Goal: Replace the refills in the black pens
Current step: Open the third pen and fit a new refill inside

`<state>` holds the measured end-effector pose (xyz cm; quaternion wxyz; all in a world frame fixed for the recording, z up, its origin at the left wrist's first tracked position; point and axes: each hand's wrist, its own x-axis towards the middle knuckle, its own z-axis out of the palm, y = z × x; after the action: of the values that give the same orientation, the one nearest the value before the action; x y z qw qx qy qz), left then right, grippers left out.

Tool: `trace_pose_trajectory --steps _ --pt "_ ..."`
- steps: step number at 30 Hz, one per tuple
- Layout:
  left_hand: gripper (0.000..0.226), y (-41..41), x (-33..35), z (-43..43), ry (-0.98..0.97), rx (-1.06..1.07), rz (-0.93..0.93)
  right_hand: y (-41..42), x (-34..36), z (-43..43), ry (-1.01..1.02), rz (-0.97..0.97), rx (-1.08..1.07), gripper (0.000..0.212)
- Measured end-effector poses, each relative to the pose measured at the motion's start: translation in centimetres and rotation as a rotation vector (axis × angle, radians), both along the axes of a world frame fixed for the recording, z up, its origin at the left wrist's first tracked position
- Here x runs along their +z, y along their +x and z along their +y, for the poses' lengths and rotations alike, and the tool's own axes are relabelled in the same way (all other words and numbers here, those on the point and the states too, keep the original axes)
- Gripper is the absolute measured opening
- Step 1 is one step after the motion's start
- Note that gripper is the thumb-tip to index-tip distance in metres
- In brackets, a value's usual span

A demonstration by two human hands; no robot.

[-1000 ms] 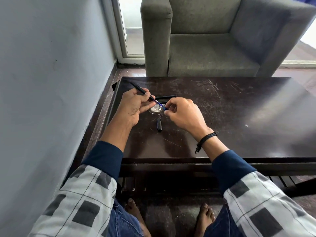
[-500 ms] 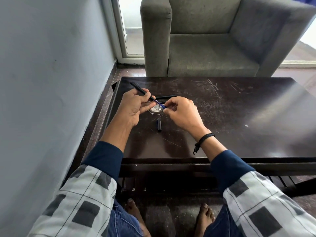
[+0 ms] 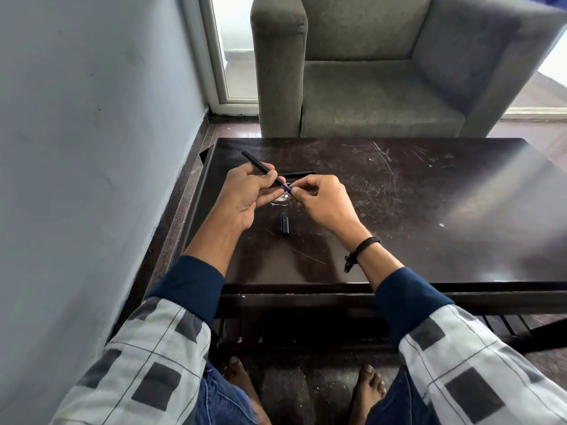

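My left hand (image 3: 245, 194) grips a black pen barrel (image 3: 256, 162) that slants up to the left above the dark table (image 3: 429, 210). A short length of blue refill (image 3: 286, 187) sticks out of the barrel's lower end. My right hand (image 3: 322, 200) pinches that refill at its tip with thumb and forefinger. A second black pen (image 3: 299, 173) lies flat on the table behind my hands. A small black pen cap (image 3: 285, 223) lies on the table just below my hands. Something small and shiny (image 3: 281, 198) sits on the table under my fingers, mostly hidden.
A blue-grey wall (image 3: 92, 148) runs close along the table's left side. A grey armchair (image 3: 383, 72) stands right behind the far edge. The table's right half is scratched. My bare feet (image 3: 306, 391) rest under the near edge.
The visible blue refill between my hands has become shorter, and my right fingers have closed in toward the barrel end. The pen on the table and the cap have not moved.
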<state>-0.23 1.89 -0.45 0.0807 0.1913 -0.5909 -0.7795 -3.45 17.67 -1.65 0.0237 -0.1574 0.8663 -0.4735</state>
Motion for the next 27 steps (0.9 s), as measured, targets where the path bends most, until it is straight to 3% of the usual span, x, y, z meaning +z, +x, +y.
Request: trace_pose_trajectory --steps 11,16,27 --pt "0.012 -0.05 0.02 0.24 -0.003 -0.004 -0.011 -0.06 0.01 0.01 -0.111 -0.041 0.019 0.008" --pt "0.012 -0.06 0.04 0.18 0.006 0.007 -0.013 0.03 0.12 0.15 -0.088 -0.032 0.046 0.023" --pt "0.012 0.17 0.41 0.14 0.023 0.009 0.004 -0.01 -0.23 0.03 -0.155 -0.029 0.01 0.017"
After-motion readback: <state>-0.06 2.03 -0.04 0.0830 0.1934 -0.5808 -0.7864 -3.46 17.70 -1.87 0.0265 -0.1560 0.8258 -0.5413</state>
